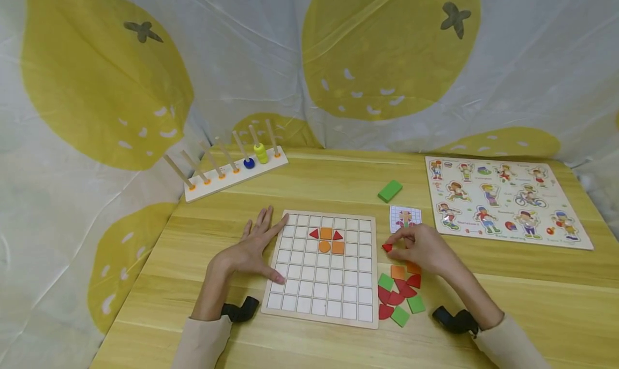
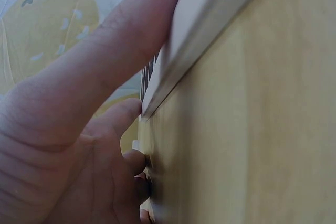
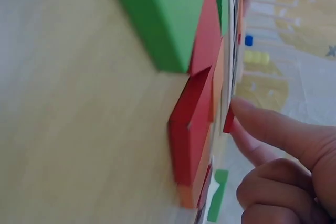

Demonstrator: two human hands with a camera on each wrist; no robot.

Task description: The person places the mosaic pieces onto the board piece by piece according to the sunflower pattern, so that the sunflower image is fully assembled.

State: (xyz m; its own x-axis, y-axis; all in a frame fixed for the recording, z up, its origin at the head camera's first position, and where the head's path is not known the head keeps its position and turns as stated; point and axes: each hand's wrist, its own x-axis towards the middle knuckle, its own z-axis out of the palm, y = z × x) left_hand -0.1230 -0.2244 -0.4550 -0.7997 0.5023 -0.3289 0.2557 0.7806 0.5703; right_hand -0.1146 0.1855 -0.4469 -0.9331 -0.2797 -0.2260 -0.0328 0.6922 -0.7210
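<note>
My left hand [image 1: 249, 253] rests with spread fingers along the left side of a wooden grid board [image 1: 321, 291], its thumb and index finger touching the edge. Between thumb and index finger, my right hand [image 1: 423, 246] pinches a small red piece [image 1: 387, 247], just right of the board. Its end also shows at the fingertips in the right wrist view. On the board's upper middle lie two orange squares [image 1: 326, 233], an orange circle [image 1: 324, 246] and two red triangles [image 1: 314, 233]. A pattern card [image 1: 396, 213], partly covered by the right hand, lies beyond it.
Loose red, green and orange pieces [image 1: 400, 316] lie by the board's right side. A green block [image 1: 389, 191] sits behind the card. At the back left stands a peg rack [image 1: 208, 190] with blue and yellow beads; a picture puzzle board [image 1: 508, 202] lies at the right.
</note>
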